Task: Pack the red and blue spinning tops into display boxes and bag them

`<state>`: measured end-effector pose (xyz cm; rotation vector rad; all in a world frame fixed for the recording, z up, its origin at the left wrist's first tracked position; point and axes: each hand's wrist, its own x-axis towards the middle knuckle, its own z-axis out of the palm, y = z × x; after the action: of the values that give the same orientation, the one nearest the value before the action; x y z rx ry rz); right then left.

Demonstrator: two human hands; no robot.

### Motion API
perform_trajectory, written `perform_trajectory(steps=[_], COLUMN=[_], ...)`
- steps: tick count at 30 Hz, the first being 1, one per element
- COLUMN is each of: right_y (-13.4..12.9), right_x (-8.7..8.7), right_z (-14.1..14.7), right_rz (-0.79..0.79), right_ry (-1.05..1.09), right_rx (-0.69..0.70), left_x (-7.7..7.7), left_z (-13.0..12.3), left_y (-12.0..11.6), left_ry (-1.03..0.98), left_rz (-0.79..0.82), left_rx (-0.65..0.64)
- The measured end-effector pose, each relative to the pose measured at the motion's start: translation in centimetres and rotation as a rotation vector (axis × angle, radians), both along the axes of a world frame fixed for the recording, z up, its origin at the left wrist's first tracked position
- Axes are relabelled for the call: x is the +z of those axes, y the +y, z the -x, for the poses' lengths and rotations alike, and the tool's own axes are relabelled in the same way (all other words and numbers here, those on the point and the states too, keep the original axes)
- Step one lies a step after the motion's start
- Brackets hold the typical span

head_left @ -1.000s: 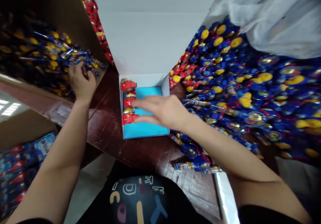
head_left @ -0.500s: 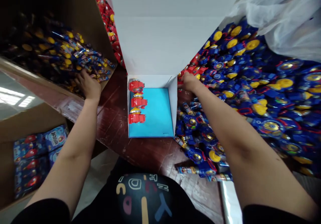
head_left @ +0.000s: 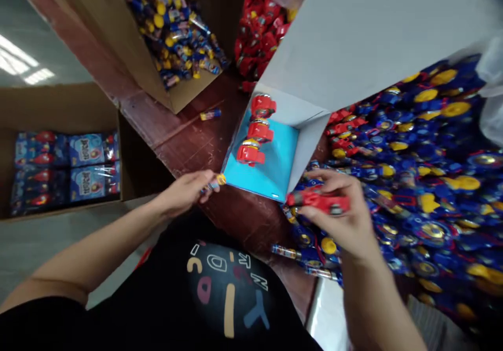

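Note:
My left hand (head_left: 192, 187) is closed around a small blue tube with a yellow cap (head_left: 216, 182), in front of the box's near left corner. In my right hand (head_left: 346, 207) is a red plastic toy (head_left: 320, 201), slightly blurred, gripped between thumb and fingers near the box's right front corner. Between the hands stands an open white box (head_left: 310, 136) with a bright blue floor (head_left: 271, 170) and a tall raised lid (head_left: 365, 36). Three red toys with silver and yellow parts (head_left: 260, 131) stand in a row along its left side.
Loose blue and yellow toys (head_left: 428, 230) heap up on the right, with red ones (head_left: 343, 128) beside the box. A carton of small tubes (head_left: 176, 31) stands back left. One loose tube (head_left: 210, 114) lies on the dark red table (head_left: 188, 146). Packaged toys (head_left: 88, 152) fill a carton at far left.
My left hand has come out of the carton of tubes with one tube. My right hand has drawn back from the red pile holding a red toy. The view has turned.

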<state>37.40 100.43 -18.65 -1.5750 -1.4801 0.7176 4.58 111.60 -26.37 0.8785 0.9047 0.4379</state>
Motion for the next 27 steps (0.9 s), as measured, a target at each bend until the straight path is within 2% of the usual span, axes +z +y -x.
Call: perform_trajectory(steps=[2,4,9,11,13,15,17,19,21,24,25,26,27], right_y=[-0.6,-0.7,-1.6,-2.8,-4.1,-5.4,-6.3,-6.8,-7.3,-8.3,-8.6,-8.8,-9.0], right_x=[-1.5,-2.7,-3.1,-3.1,-3.3,-4.0,-4.5,-4.6,-4.1,-2.9,-2.6,-2.3,-2.2], right_z=[3.8,6.7,9.7,10.5,11.9,13.6,14.9,15.1,14.2,11.5,10.6,9.7,8.9], right_rz=[-0.020,-0.032,-0.058,-0.068,-0.073,-0.016,0.150,0.304,0.308,0.185,0.163,0.144,0.121], right_ry=[0.011,-0.005,-0.055,-0.083,-0.069,0.025,0.212,0.404,0.472,0.320,0.260,0.212,0.177], right_rx=[0.164,0.260,0.319,0.355,0.296,0.093,-0.107,-0.157,-0.092,-0.016,-0.013,-0.027,-0.055], left_x=[-0.1,-0.2,-0.1,-0.1,-0.5,-1.3,-2.1,-2.6,-2.3,-0.5,0.3,1.2,1.9], left_z=[-0.1,-0.1,1.5,2.3,2.9,3.1,2.9,2.4,1.7,0.3,-0.2,-0.8,-1.5], left_y=[-3.0,-4.8,-6.0,-6.3,-6.7,-7.0,-6.9,-6.6,-6.1,-4.6,-3.8,-2.8,-1.6], left_ry=[-0.026,-0.074,-0.148,-0.143,-0.098,-0.019,0.041,0.056,0.059,0.035,0.024,0.027,0.052], left_rz=[-0.016,-0.091,-0.223,-0.360,-0.607,-0.926,-1.228,-1.402,-1.411,-1.307,-1.316,-1.355,-1.408], left_rx=[-0.175,-0.301,-0.410,-0.470,-0.464,-0.383,-0.296,-0.292,-0.381,-0.603,-0.630,-0.600,-0.511])
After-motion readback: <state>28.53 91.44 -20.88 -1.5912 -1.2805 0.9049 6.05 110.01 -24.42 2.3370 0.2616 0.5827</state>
